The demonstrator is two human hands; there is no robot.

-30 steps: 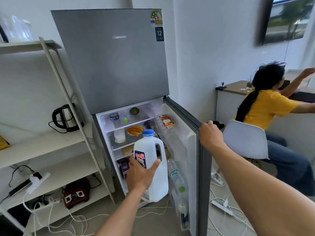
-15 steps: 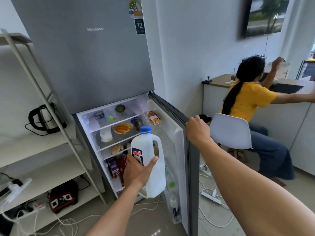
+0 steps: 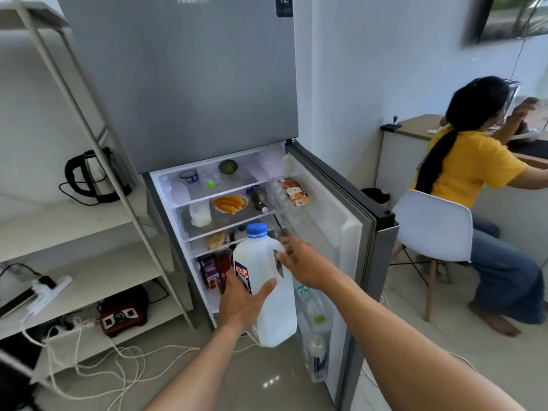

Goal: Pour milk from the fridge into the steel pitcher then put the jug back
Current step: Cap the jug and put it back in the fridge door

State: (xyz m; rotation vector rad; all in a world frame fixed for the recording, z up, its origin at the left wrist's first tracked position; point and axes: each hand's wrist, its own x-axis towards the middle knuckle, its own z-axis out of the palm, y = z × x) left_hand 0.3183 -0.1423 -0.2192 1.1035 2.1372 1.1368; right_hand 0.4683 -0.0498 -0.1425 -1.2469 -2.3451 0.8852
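Note:
A white plastic milk jug (image 3: 267,307) with a blue cap and a red-and-blue label hangs upright in front of the open lower compartment of the grey fridge (image 3: 184,84). My left hand (image 3: 243,304) grips the jug's body from the near side, thumb across its front. My right hand (image 3: 302,262) is at the jug's handle, its fingers stretched out and touching the handle's edge. The fridge door (image 3: 350,232) stands open to the right, with bottles in its racks. No steel pitcher is in view.
A white shelf rack (image 3: 89,221) on the left carries a black kettle (image 3: 92,176) and a red appliance (image 3: 123,311). Cables (image 3: 103,360) trail over the floor. At right a person in a yellow shirt (image 3: 471,164) sits on a white chair (image 3: 436,226) at a counter.
My right hand has let go of the top edge of the fridge door and moved left to the jug's handle. The jug stays in my left hand, drawn slightly out and lower.

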